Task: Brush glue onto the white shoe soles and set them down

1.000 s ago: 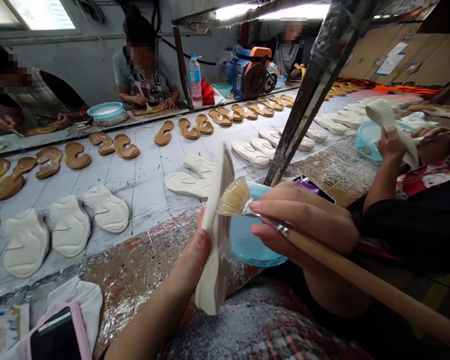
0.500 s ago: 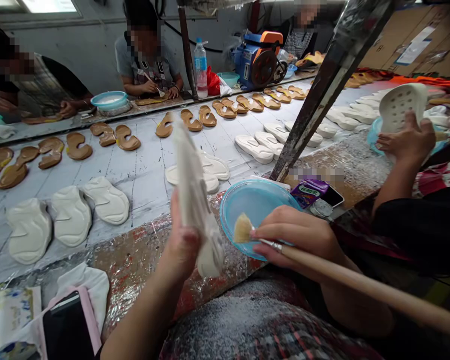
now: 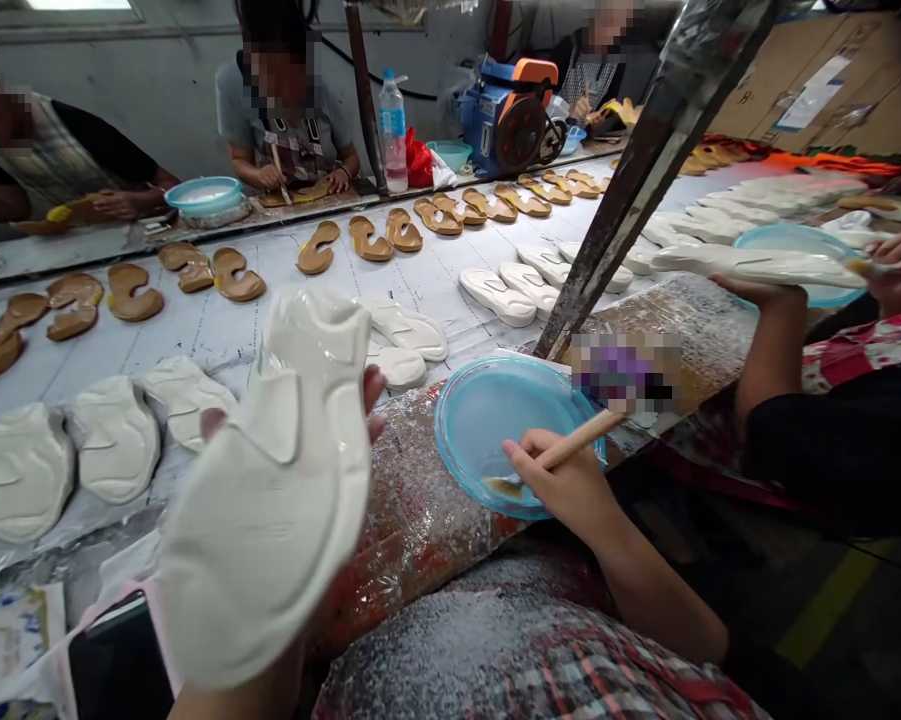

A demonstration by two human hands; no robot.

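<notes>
My left hand holds a white shoe sole up flat toward the camera; only its fingertips show around the sole's edges. My right hand grips a wooden-handled brush and dips its bristles into the blue bowl on the foil-covered bench edge.
White soles and tan soles lie in rows on the long table. A slanted metal post rises right of the bowl. A neighbour's hand holds a sole at right. Other workers sit across the table. A phone lies lower left.
My left hand turned the sole from edge-on to face the camera and moved it left. My right hand brought the brush down from the sole into the blue bowl.
</notes>
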